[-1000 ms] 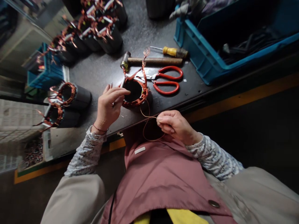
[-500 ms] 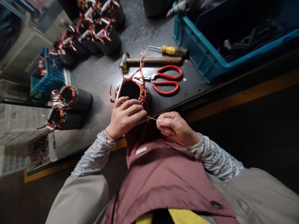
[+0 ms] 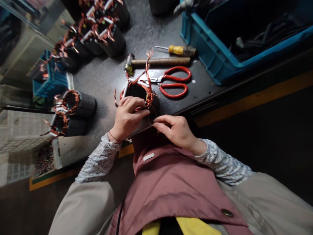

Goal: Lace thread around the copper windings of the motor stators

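Note:
A dark cylindrical motor stator [image 3: 154,107] stands near the bench's front edge, its copper winding [image 3: 149,94] ringing the open top. White sleeving and twisted copper leads stick up from the ring. My left hand [image 3: 127,114] is on the near rim, fingers curled against the winding and hiding part of it. Just right of it, my right hand [image 3: 174,129] pinches a thin copper-coloured strand [image 3: 148,118] between thumb and forefinger. That strand loops from the near right side of the winding down to my fingertips.
Behind the stator lie red-handled scissors [image 3: 174,93], a hammer [image 3: 161,62] and a yellow-handled screwdriver [image 3: 176,50]. A blue crate [image 3: 215,62] with dark parts stands at right. Two more stators [image 3: 84,104] sit at left, several others [image 3: 113,42] farther back. A gloved hand [image 3: 183,6] shows at the top.
My right hand has moved left, closer to the stator, and the strand has gone from partly taut to a slack loop. My left fingers have curled in from lying stretched over the rim.

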The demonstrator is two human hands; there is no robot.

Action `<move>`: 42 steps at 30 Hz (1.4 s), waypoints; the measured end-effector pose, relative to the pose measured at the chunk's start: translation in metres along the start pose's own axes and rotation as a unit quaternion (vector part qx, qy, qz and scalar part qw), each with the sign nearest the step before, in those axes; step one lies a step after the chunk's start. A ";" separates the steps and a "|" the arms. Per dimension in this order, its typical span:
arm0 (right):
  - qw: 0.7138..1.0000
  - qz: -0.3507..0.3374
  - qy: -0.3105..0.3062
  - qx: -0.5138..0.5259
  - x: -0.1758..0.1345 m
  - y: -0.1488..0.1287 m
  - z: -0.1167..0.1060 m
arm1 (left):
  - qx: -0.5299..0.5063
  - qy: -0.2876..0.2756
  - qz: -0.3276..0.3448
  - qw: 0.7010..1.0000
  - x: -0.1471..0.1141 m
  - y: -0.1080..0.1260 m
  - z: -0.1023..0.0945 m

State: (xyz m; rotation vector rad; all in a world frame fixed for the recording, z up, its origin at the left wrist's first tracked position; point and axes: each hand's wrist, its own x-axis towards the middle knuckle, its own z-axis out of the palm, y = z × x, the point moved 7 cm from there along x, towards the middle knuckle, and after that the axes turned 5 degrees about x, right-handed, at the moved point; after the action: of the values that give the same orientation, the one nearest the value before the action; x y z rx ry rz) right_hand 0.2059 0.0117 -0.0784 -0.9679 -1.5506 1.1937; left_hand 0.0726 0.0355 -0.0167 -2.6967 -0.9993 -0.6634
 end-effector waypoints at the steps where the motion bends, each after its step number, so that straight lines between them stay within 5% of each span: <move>1: 1.000 0.012 -0.006 -0.004 0.002 0.002 0.002 | 0.000 -0.002 0.004 1.000 0.001 0.000 0.000; 6: 0.994 0.008 -0.058 -0.092 0.003 -0.003 0.001 | -0.020 -0.010 -0.003 1.000 0.003 0.001 -0.007; 11: 0.985 0.059 -0.122 0.102 -0.001 -0.006 0.013 | 0.009 -0.034 0.052 0.998 0.000 0.020 -0.014; 15: 0.994 0.080 -0.021 0.077 -0.005 0.002 0.013 | 0.031 -0.037 0.056 0.997 -0.006 0.024 -0.015; 18: 0.991 -0.059 0.060 -0.109 -0.010 -0.016 0.003 | 0.018 -0.033 0.042 0.998 -0.010 0.016 -0.016; 23: 0.940 -0.173 0.097 -0.278 -0.018 -0.033 -0.001 | -0.007 0.055 -0.157 0.986 -0.014 -0.026 -0.039; 27: 0.930 -0.212 0.096 -0.286 -0.018 -0.034 0.006 | -0.031 0.027 -0.182 0.982 -0.014 -0.035 -0.036; 35: 0.943 -0.154 0.099 -0.279 -0.003 -0.021 0.011 | -0.040 -0.002 -0.172 0.984 -0.011 -0.036 -0.023; 42: 0.943 -0.177 0.119 -0.255 -0.003 -0.035 0.007 | -0.062 -0.025 -0.165 0.984 -0.001 -0.042 -0.022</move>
State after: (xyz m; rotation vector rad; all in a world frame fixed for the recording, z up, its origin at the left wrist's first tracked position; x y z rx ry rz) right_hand 0.1982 -0.0008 -0.0457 -1.0527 -1.7763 0.4085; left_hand 0.0366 0.0597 0.0027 -2.6884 -1.4841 -0.7399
